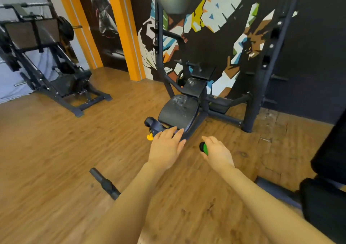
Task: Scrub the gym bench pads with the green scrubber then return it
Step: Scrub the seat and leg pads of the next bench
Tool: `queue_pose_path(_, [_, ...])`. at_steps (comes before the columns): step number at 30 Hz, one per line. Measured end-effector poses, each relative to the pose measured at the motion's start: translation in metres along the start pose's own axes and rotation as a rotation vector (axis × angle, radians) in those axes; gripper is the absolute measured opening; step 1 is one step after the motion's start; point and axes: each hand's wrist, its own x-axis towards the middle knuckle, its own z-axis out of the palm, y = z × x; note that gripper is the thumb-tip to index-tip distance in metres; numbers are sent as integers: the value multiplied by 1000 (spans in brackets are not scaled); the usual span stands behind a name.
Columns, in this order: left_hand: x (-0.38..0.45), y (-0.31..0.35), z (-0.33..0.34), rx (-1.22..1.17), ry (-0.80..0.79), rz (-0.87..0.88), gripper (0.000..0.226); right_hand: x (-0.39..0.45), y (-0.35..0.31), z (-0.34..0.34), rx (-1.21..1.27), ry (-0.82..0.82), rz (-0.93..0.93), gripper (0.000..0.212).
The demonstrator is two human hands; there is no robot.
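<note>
A big leg machine (46, 60) stands far left on the wood floor (56, 150), and the black bench pads (178, 110) sit wet in the middle. The left hand (165, 148) lies flat, fingers straight, at the near pad's edge. The right hand (218, 153) grips the green scrubber (204, 148) just beside it.

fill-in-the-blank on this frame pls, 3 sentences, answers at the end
1. The green scrubber is held in the ____ hand.
2. The left hand reaches with straight fingers toward the front edge of the bench's ____ pad.
3. The floor under the bench is made of ____.

Missing words: right; seat; wood
</note>
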Motion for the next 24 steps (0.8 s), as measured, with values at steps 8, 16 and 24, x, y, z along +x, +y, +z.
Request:
queue_pose_path(8, [133,-85,24,-3,62,89,50,118,-9,15,19,26,130,62])
queue_pose_path(16, [282,-127,102,-31,-42,81,50,268,52,17,-10,37,155,59])
queue_pose_path(24, [465,-133,162,-7,-44,51,50,465,134,-7,-69,7,68,57])
